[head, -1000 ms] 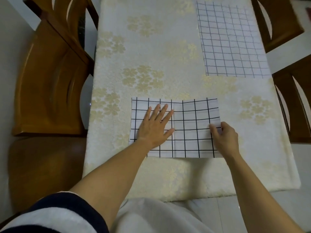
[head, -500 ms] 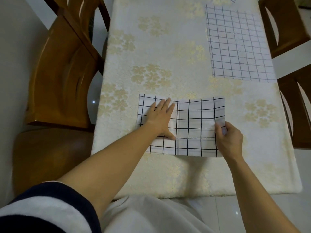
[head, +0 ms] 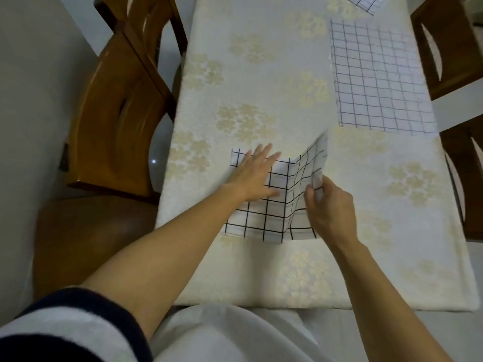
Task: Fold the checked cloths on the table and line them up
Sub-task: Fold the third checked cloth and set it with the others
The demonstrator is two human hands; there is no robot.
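**Clerk:** Grip first, please.

**Inspector:** The right hand [head: 330,205] is clenched on the right edge of the bold-checked cloth [head: 261,218]. Thumb and fingertips pinch it about midway along that edge. Grasp confirmed.

**Clerk:** And the other?

**Inspector:** The left hand [head: 254,176] grips nothing. It is palm down, fingers [head: 264,152] straight and pointing to 1 o'clock, pressing flat on the cloth's left half.

**Clerk:** Condition of that cloth?

**Inspector:** The left half lies flat on the tablecloth [head: 261,74]. The right half is lifted clear of the surface and stands up from a crease near the middle. Its far corner points toward 12 o'clock and is blurred. The cloth sits mid-view, toward the table's near edge.

**Clerk:** Other cloths?

**Inspector:** A fine-checked cloth [head: 379,82] lies flat at 1 o'clock from the held one, well apart, by the table's right edge. Beyond it, again at 1 o'clock, the corner of a third checked cloth [head: 363,2] shows at the top of the view. The rest is cut off.

**Clerk:** Surroundings?

**Inspector:** The tablecloth is cream with pale flower clusters. The left chair [head: 117,121], wooden, stands at 9 to 10 o'clock, close against the table's side. On the right, the far right chair [head: 449,43] is at 2 o'clock and the near right chair [head: 467,178] at 3 o'clock, both partly out of frame. A dark-and-white sleeve [head: 65,330] is at 7 o'clock, on the left arm.
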